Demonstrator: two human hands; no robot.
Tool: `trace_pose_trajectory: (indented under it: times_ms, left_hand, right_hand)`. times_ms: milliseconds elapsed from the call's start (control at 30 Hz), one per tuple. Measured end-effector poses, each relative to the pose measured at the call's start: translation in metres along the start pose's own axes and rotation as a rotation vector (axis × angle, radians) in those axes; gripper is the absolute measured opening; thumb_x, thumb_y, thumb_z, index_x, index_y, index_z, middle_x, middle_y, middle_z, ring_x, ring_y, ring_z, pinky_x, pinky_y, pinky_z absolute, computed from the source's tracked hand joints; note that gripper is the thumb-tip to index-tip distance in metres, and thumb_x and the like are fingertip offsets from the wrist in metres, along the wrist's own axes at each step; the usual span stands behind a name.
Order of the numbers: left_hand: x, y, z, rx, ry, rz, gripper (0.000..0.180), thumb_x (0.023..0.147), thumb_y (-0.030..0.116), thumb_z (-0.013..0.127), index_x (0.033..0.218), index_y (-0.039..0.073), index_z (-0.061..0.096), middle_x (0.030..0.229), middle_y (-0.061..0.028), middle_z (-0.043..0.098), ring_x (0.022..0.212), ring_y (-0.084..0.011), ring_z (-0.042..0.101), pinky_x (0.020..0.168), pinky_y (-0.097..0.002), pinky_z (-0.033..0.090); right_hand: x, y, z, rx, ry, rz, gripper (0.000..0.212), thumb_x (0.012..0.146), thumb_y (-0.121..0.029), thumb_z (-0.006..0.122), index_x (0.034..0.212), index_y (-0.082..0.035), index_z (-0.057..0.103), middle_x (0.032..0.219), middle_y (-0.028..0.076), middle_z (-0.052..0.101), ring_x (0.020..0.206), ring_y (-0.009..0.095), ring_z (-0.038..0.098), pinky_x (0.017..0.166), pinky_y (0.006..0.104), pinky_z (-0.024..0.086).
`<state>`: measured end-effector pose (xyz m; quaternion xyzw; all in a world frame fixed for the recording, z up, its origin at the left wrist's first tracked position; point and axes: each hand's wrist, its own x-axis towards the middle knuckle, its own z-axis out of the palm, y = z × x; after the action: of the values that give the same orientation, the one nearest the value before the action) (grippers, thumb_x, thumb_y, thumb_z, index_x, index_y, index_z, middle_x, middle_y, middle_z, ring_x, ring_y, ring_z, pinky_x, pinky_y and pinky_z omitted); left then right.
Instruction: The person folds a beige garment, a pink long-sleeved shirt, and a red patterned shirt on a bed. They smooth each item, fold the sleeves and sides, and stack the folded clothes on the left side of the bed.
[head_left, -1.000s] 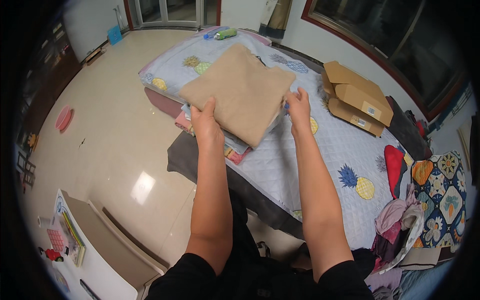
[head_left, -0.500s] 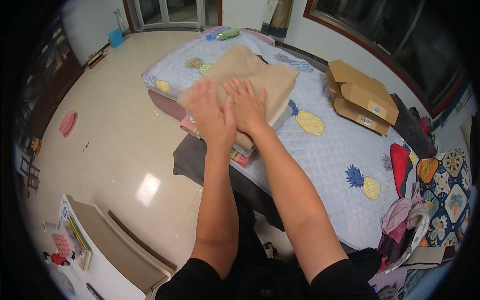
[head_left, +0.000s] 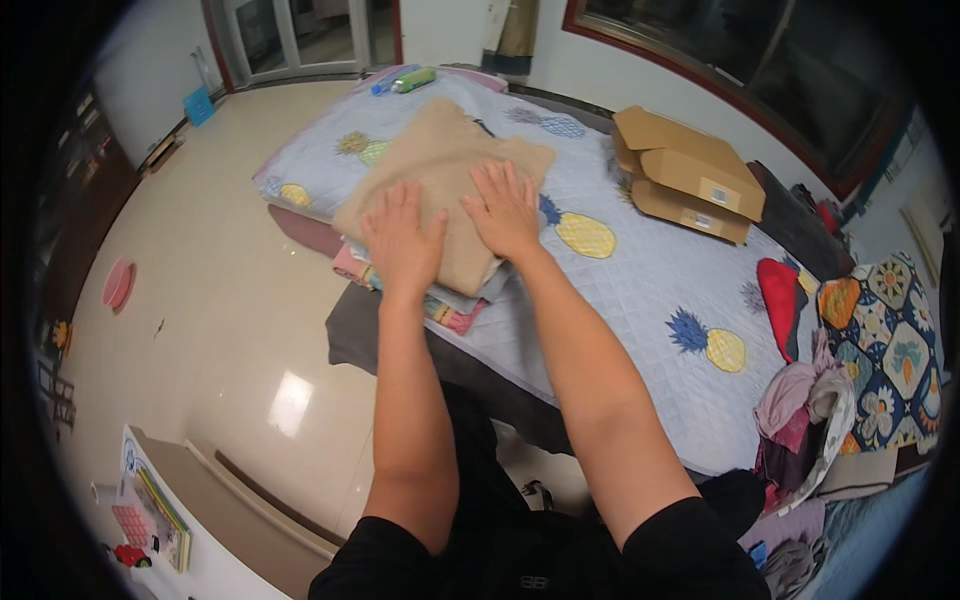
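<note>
A folded beige cloth [head_left: 455, 160] lies on top of a stack of folded fabrics near the bed's left edge. My left hand [head_left: 403, 240] rests flat on the cloth's near left part, fingers spread. On its right part lies my right hand [head_left: 503, 212], also flat with fingers apart, and a gap of cloth shows between the two. Beneath the beige cloth, folded grey fabric [head_left: 455, 300] and pink patterned fabric [head_left: 455, 318] stick out at the near side. Something small and dark peeks out at the cloth's far right edge.
The stack sits on a pale quilted bedspread [head_left: 640, 290] with pineapple prints. An open cardboard box [head_left: 690, 170] stands to the right, bottles [head_left: 413, 80] lie at the far end. Crumpled clothes [head_left: 800, 400] and a patterned cushion [head_left: 890, 350] are at right; a white desk [head_left: 215, 550] at lower left.
My hands have moved apart across the beige cloth, from close together to either side of its middle. The whole view has shifted slightly.
</note>
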<state>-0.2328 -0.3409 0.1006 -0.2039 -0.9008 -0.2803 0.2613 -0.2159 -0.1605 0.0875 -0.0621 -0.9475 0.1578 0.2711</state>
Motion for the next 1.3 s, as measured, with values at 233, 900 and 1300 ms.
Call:
trace_pose_trajectory:
  times_ms: [233,900,1300]
  left_hand:
    - [-0.007,-0.006,0.009,0.1,0.028,0.065,0.062,0.098,0.044,0.06,0.153,0.019,0.048,0.16,-0.0103,0.044,0.151,-0.0323,0.034,0.122,-0.0576,0.021]
    - [-0.087,0.14,-0.005,-0.501,0.021,0.563,0.03,0.091,0.014,0.068,0.119,0.003,0.069,0.122,-0.0183,0.068,0.118,-0.0388,0.061,0.102,-0.0468,0.045]
    - [-0.156,0.219,-0.007,-0.51,-0.588,0.662,0.031,0.086,0.013,0.073,0.113,-0.001,0.073,0.103,-0.0226,0.073,0.095,-0.0378,0.069,0.084,-0.0448,0.054]
  right_hand:
    - [-0.038,0.02,-0.023,0.056,-0.044,0.114,0.067,0.1,-0.052,0.052,0.157,-0.018,0.041,0.168,0.01,0.029,0.157,0.032,0.018,0.122,0.0626,0.016]
    - [-0.353,0.161,-0.151,-0.27,-0.307,0.488,0.07,0.099,-0.056,0.05,0.158,-0.02,0.04,0.167,0.009,0.032,0.156,0.03,0.022,0.125,0.055,0.014]
    - [-0.469,0.284,-0.337,-0.803,-0.393,1.063,0.057,0.084,-0.031,0.068,0.137,-0.011,0.061,0.15,0.01,0.05,0.146,0.032,0.038,0.113,0.0557,0.037]
